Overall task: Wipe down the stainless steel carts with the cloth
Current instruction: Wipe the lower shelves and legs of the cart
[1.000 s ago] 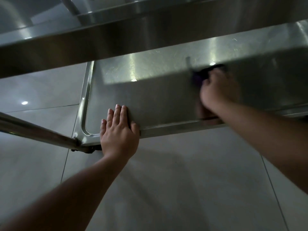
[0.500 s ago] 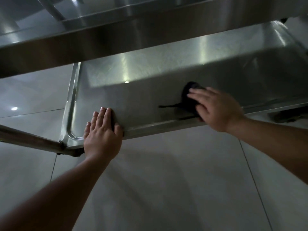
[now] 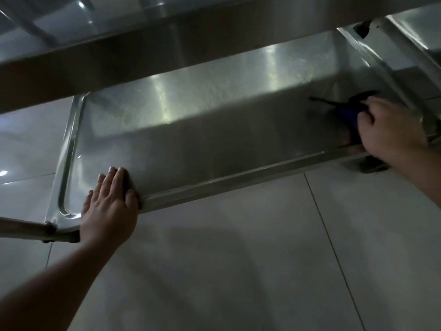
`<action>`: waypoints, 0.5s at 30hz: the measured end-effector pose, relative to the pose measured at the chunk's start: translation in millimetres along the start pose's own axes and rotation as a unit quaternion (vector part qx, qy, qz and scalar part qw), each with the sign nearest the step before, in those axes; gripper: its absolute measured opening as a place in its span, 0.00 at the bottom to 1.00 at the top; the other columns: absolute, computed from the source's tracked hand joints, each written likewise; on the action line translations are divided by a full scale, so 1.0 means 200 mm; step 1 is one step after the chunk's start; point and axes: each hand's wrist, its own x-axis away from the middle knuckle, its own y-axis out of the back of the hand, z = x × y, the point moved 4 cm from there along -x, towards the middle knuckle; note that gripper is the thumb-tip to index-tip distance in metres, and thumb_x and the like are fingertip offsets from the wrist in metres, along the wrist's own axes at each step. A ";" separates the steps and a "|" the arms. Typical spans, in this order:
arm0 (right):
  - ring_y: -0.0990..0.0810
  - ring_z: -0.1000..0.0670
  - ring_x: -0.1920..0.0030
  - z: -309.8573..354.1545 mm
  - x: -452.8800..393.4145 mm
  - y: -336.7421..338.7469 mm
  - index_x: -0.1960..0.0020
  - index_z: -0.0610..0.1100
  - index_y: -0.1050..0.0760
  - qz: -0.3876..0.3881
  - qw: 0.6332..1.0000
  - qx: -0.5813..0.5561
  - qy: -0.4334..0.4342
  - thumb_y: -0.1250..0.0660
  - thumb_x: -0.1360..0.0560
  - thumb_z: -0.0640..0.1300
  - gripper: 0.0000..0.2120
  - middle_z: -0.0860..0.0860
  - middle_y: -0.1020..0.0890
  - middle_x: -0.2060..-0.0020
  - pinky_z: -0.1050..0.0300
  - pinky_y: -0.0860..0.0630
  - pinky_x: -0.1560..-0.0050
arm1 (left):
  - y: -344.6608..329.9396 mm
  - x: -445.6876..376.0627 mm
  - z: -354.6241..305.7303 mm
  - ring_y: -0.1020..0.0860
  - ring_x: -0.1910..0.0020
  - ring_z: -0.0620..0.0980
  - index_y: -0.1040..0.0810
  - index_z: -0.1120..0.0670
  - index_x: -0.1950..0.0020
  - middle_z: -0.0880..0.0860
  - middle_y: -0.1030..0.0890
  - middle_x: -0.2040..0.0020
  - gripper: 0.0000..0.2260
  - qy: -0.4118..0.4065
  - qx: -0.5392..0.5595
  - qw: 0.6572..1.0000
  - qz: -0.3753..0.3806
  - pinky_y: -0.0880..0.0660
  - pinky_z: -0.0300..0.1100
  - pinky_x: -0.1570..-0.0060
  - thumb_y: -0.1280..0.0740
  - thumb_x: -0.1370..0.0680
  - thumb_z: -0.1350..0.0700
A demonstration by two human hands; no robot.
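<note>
The right hand (image 3: 391,130) is curled around a dark cloth (image 3: 349,114), which is gripped and pressed against the floor of the lower shelf (image 3: 214,144) at about three o'clock in the view; a thin dark strand of the cloth trails off toward nine o'clock. The cloth is judged to be bunched in the fist so that pressure can be put through it onto the steel. The left hand (image 3: 107,209) is laid flat, fingers straight and together, across the near rim of the same shelf at about eight o'clock, nothing being grasped (apparently the cart is being steadied against the wiping strokes).

The shelf is a shallow stainless tray with a raised lip all round, and nothing is seen lying in it apart from the cloth and the hand working it. A brighter band of reflected light is seen along its far half, the near half being shadowed. Above it, toward twelve o'clock, the underside of the upper shelf (image 3: 167,51) is visible; what it holds cannot be told. A tubular leg (image 3: 21,226) is joined at the near left corner, and pale floor tiles (image 3: 238,271) are spread below.
</note>
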 end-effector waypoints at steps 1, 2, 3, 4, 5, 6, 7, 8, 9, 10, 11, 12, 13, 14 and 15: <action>0.26 0.36 0.29 -0.07 -0.08 -0.01 0.28 0.44 0.26 0.008 0.999 0.000 -0.036 0.48 0.20 0.56 0.27 0.44 0.25 0.26 0.40 0.30 0.27 | -0.01 0.00 0.01 0.53 0.15 0.45 0.48 0.46 0.13 0.45 0.50 0.13 0.33 -0.003 -0.003 1.000 -0.002 0.53 0.52 0.16 0.54 0.19 0.40; 0.26 0.36 0.29 -0.14 -0.15 -0.02 0.28 0.44 0.27 0.016 0.997 -0.002 -0.070 0.50 0.21 0.58 0.29 0.44 0.26 0.26 0.38 0.30 0.26 | -0.01 -0.01 0.03 0.54 0.15 0.44 0.48 0.45 0.13 0.45 0.50 0.13 0.33 -0.007 -0.007 1.000 -0.002 0.53 0.52 0.16 0.54 0.18 0.40; 0.27 0.36 0.28 -0.22 -0.23 -0.04 0.28 0.44 0.28 0.020 0.995 -0.005 -0.095 0.51 0.22 0.59 0.31 0.44 0.27 0.26 0.38 0.31 0.25 | -0.02 -0.01 0.04 0.54 0.15 0.43 0.49 0.45 0.13 0.44 0.51 0.13 0.33 -0.013 -0.011 1.000 -0.002 0.53 0.51 0.17 0.55 0.18 0.40; 0.28 0.37 0.27 -0.30 -0.30 -0.06 0.27 0.44 0.30 0.020 0.994 -0.006 -0.109 0.52 0.22 0.60 0.32 0.44 0.28 0.25 0.38 0.33 0.24 | -0.03 -0.02 0.06 0.55 0.15 0.42 0.49 0.44 0.13 0.43 0.51 0.13 0.32 -0.018 -0.013 1.000 -0.001 0.53 0.51 0.17 0.55 0.18 0.40; 0.30 0.38 0.25 -0.37 -0.37 -0.08 0.27 0.44 0.31 0.018 0.993 -0.006 -0.117 0.52 0.22 0.61 0.32 0.44 0.30 0.24 0.39 0.35 0.23 | -0.03 -0.02 0.07 0.55 0.15 0.41 0.50 0.44 0.13 0.43 0.51 0.13 0.32 -0.021 -0.014 1.000 0.000 0.53 0.51 0.17 0.55 0.17 0.40; 0.31 0.38 0.25 -0.44 -0.45 -0.11 0.26 0.45 0.32 0.013 0.992 -0.010 -0.125 0.52 0.22 0.61 0.32 0.44 0.31 0.24 0.39 0.36 0.22 | -0.04 -0.02 0.08 0.56 0.16 0.39 0.50 0.43 0.13 0.42 0.51 0.13 0.31 -0.021 -0.015 1.000 0.000 0.53 0.51 0.17 0.55 0.17 0.39; 0.31 0.38 0.25 -0.49 -0.52 -0.14 0.26 0.45 0.33 0.004 0.990 -0.022 -0.138 0.52 0.22 0.63 0.32 0.43 0.30 0.25 0.39 0.36 0.22 | -0.04 -0.03 0.09 0.56 0.16 0.38 0.51 0.43 0.13 0.41 0.52 0.13 0.31 -0.020 -0.016 1.000 -0.001 0.53 0.51 0.17 0.55 0.17 0.39; 0.29 0.37 0.27 -0.54 -0.58 -0.17 0.27 0.46 0.34 -0.002 0.987 -0.042 -0.155 0.52 0.22 0.64 0.32 0.42 0.29 0.26 0.38 0.34 0.23 | -0.05 -0.02 0.10 0.57 0.16 0.38 0.51 0.43 0.13 0.41 0.52 0.13 0.31 -0.019 -0.018 1.000 -0.002 0.53 0.51 0.17 0.56 0.16 0.39; 0.28 0.35 0.28 -0.59 -0.66 -0.21 0.27 0.46 0.34 -0.005 0.983 -0.063 -0.175 0.52 0.23 0.66 0.33 0.40 0.28 0.28 0.37 0.33 0.24 | -0.05 -0.02 0.10 0.57 0.16 0.38 0.51 0.43 0.13 0.42 0.52 0.13 0.30 -0.018 -0.020 1.000 -0.002 0.53 0.51 0.16 0.56 0.16 0.39; 0.27 0.34 0.29 -0.63 -0.70 -0.23 0.28 0.46 0.34 -0.008 0.978 -0.076 -0.192 0.53 0.23 0.66 0.34 0.39 0.27 0.29 0.36 0.32 0.24 | -0.05 -0.02 0.10 0.57 0.16 0.38 0.51 0.44 0.13 0.42 0.52 0.13 0.30 -0.017 -0.022 1.000 -0.001 0.53 0.51 0.16 0.56 0.16 0.39; 0.28 0.34 0.28 -0.64 -0.71 -0.25 0.28 0.47 0.34 -0.010 0.977 -0.078 -0.199 0.54 0.24 0.66 0.34 0.39 0.28 0.28 0.36 0.33 0.24 | -0.06 -0.03 0.09 0.57 0.16 0.39 0.52 0.44 0.13 0.43 0.52 0.13 0.30 -0.016 -0.023 1.000 0.001 0.52 0.52 0.16 0.56 0.16 0.40; 0.29 0.35 0.27 -0.62 -0.69 -0.25 0.28 0.47 0.34 -0.010 0.978 -0.077 -0.194 0.55 0.24 0.65 0.33 0.40 0.29 0.27 0.36 0.35 0.23 | -0.06 -0.03 0.09 0.57 0.16 0.39 0.52 0.44 0.13 0.43 0.52 0.13 0.31 -0.015 -0.023 1.000 0.003 0.52 0.52 0.16 0.56 0.16 0.40; 0.30 0.37 0.25 -0.58 -0.64 -0.24 0.27 0.47 0.35 -0.007 0.981 -0.073 -0.178 0.54 0.23 0.64 0.32 0.42 0.30 0.26 0.37 0.36 0.22 | -0.06 -0.03 0.08 0.57 0.16 0.39 0.52 0.44 0.13 0.44 0.52 0.13 0.31 -0.012 -0.021 1.000 0.005 0.52 0.53 0.16 0.56 0.16 0.40; 0.31 0.38 0.25 -0.51 -0.55 -0.21 0.27 0.46 0.34 -0.005 0.987 -0.061 -0.148 0.53 0.22 0.62 0.30 0.43 0.30 0.25 0.38 0.36 0.22 | -0.06 -0.02 0.08 0.57 0.16 0.40 0.52 0.45 0.13 0.44 0.52 0.13 0.31 -0.009 -0.018 1.000 0.007 0.52 0.53 0.16 0.56 0.16 0.40; 0.29 0.37 0.27 -0.44 -0.46 -0.19 0.28 0.46 0.33 -0.003 0.993 -0.048 -0.111 0.52 0.20 0.61 0.28 0.43 0.29 0.26 0.38 0.34 0.23 | -0.06 -0.02 0.07 0.57 0.16 0.41 0.52 0.45 0.13 0.44 0.52 0.13 0.31 -0.006 -0.016 1.000 0.009 0.52 0.53 0.16 0.56 0.16 0.40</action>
